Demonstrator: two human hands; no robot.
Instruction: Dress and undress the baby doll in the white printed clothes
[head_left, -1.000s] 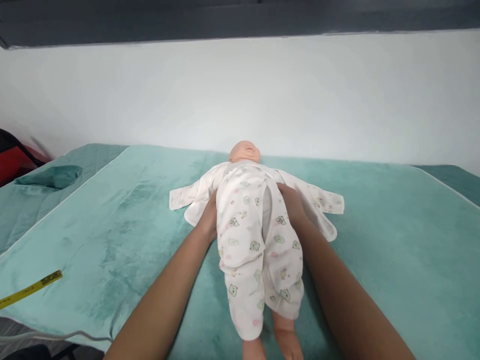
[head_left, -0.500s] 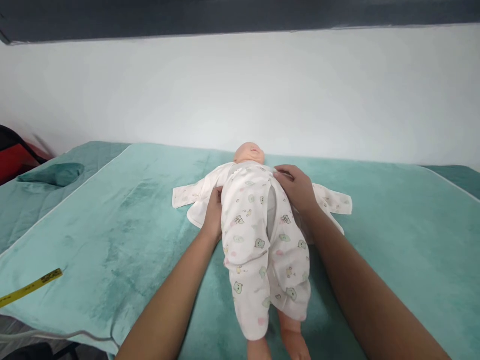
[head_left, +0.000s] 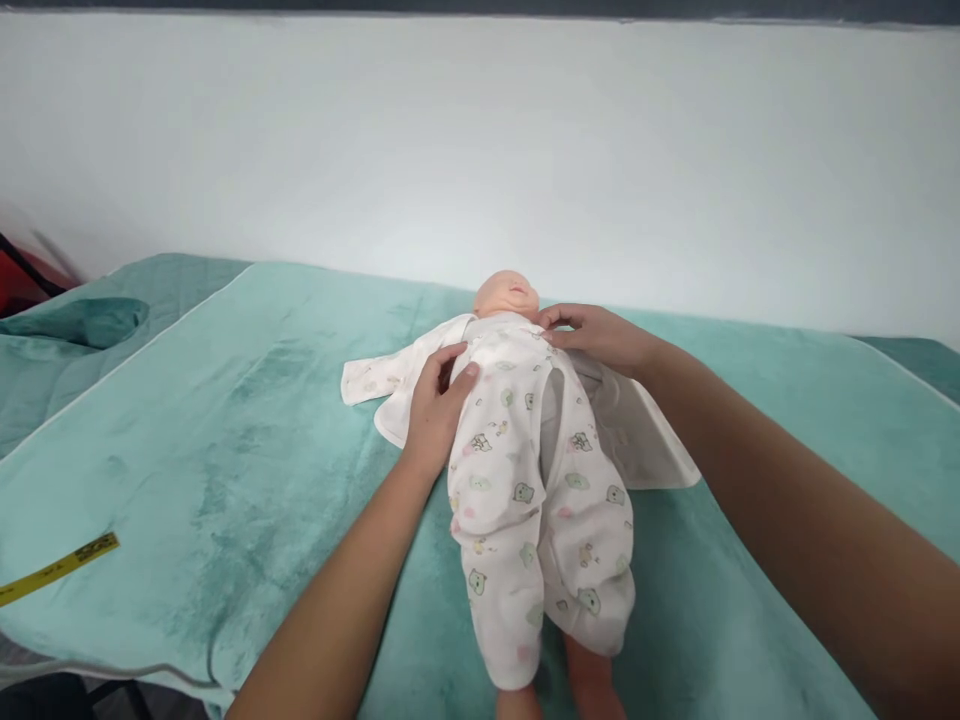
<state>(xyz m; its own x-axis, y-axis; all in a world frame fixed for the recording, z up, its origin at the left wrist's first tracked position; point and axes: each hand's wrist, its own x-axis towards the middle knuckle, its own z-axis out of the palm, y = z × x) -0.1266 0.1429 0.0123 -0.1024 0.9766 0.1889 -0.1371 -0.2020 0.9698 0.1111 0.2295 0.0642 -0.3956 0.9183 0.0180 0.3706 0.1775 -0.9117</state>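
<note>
A baby doll (head_left: 506, 292) lies on its back, head toward the wall, in white trousers (head_left: 502, 490) with a small animal print, pulled high on its body. A white long-sleeved baby shirt (head_left: 375, 378) is spread open beneath it. My left hand (head_left: 439, 405) rests against the doll's side, thumb on the trousers and fingers apart. By the doll's neck and shoulder, the fingertips of my right hand (head_left: 589, 335) pinch what looks like the shirt's edge. My right forearm hides the shirt's sleeve on that side.
A teal plush cover (head_left: 247, 470) lies under the doll. A yellow printed strip (head_left: 60, 572) lies at the left, above a grey cable (head_left: 112, 668) along the edge. The white wall (head_left: 480, 150) stands behind, with a red and black object (head_left: 22, 280) at the far left.
My right hand has moved up toward the doll's neck, its forearm swinging outward over the sleeve. My left hand has shifted upward, its thumb now showing on the trousers. The view has tilted down slightly.
</note>
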